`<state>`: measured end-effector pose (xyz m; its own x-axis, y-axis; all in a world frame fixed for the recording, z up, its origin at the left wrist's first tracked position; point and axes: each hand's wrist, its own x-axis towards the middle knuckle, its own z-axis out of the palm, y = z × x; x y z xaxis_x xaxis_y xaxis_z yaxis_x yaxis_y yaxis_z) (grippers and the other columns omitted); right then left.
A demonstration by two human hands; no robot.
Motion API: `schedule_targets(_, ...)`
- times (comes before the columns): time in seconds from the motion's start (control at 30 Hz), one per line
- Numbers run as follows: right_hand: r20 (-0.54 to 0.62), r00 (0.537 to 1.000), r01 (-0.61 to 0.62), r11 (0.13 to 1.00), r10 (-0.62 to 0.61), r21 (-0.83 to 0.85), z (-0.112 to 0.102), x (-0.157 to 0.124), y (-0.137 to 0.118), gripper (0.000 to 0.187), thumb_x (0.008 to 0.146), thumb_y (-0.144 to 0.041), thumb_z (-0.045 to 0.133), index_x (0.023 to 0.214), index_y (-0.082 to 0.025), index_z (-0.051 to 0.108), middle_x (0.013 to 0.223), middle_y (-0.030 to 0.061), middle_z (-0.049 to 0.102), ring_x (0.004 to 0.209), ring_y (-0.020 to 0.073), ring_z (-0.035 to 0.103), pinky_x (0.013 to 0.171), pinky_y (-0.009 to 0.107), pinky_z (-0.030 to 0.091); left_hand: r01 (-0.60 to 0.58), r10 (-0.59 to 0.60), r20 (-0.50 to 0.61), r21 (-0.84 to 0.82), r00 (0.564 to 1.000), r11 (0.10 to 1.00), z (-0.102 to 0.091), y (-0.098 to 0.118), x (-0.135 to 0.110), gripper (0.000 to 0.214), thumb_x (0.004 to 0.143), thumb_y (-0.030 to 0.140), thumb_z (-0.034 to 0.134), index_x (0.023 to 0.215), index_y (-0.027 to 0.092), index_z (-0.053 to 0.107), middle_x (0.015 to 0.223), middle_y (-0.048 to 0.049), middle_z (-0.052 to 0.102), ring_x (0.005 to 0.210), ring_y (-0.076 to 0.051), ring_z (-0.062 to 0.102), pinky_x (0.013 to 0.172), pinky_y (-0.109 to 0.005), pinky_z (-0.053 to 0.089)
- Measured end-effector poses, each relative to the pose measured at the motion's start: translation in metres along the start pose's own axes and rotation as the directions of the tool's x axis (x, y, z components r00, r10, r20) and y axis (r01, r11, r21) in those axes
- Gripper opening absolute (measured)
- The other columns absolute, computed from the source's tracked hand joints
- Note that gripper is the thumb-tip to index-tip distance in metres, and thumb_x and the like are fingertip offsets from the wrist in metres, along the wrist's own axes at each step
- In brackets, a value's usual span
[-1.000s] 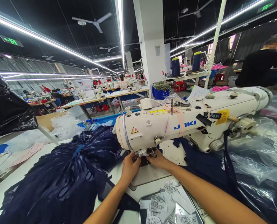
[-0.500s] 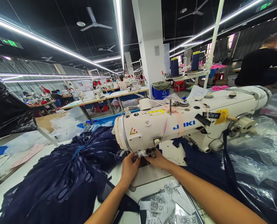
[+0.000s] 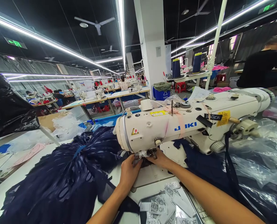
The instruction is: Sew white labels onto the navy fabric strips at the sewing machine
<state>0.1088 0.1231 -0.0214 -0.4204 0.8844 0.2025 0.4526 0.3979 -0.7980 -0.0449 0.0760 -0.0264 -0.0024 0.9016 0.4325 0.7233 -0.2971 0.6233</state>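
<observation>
The white sewing machine (image 3: 150, 130) stretches across the middle, its needle area largely hidden by its own head. My left hand (image 3: 129, 171) is just left of the needle area, its thumb and fingers closed on a small dark piece of navy fabric (image 3: 146, 162). On the other side, my right hand (image 3: 161, 159) reaches under the machine head with bent fingers at the same fabric; the knob covers part of them. Below my hands, a metal tray (image 3: 191, 199) carries several white printed labels (image 3: 159, 207). A large bundle of navy fabric strips (image 3: 66, 174), tied with a blue band (image 3: 79, 151), lies left.
More navy fabric (image 3: 203, 165) and clear plastic (image 3: 252, 158) lie right of the machine. A black plastic bag (image 3: 10, 105) hangs at left. Two thread cones (image 3: 197, 63) stand behind, near a blue bin (image 3: 162, 92). A person in black (image 3: 261, 68) sits at far right.
The whole view has shifted slightly. My left hand has turned a little, with its thumb now higher against the fabric. My right hand remains beneath the machine head.
</observation>
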Motion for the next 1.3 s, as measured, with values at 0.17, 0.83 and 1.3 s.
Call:
schedule_targets(0.17,0.354,0.935,-0.024,0.999,0.012,0.030,-0.032,-0.008,-0.008,0.011,0.058,-0.007,0.056,0.061,-0.017,0.061,0.058,-0.0038,0.058,0.059,0.0120,0.053,0.056,0.020,0.042,-0.327,0.312,0.281,0.007,0.908,0.945,-0.008,0.003,-0.016,0.018,0.075,0.018,0.046,0.079,0.019,0.063,0.102,-0.0086,0.063,0.092,-0.020,0.058,0.080,-0.032,0.047)
schedule_targets(0.83,0.378,0.924,-0.031,0.997,0.056,-0.071,-0.033,-0.028,-0.006,0.011,0.058,-0.008,0.056,0.051,-0.015,0.052,0.046,-0.0082,0.043,0.048,0.0067,0.038,0.047,0.018,0.030,-0.397,0.395,0.297,-0.056,0.869,0.916,-0.002,0.005,-0.013,0.024,0.078,0.020,0.045,0.097,0.019,0.060,0.085,-0.0055,0.064,0.078,-0.017,0.057,0.074,-0.029,0.045)
schedule_targets(1.3,-0.212,0.975,-0.155,0.873,0.061,-0.463,-0.124,-0.111,-0.001,0.020,0.077,-0.025,0.044,0.058,-0.018,0.047,0.055,-0.0031,0.044,0.052,0.0107,0.038,0.052,0.023,0.026,-0.645,0.628,0.178,0.065,0.758,0.761,-0.005,0.010,-0.011,0.028,0.085,0.020,0.037,0.072,0.019,0.062,0.064,-0.0016,0.060,0.063,-0.014,0.054,0.068,-0.030,0.036)
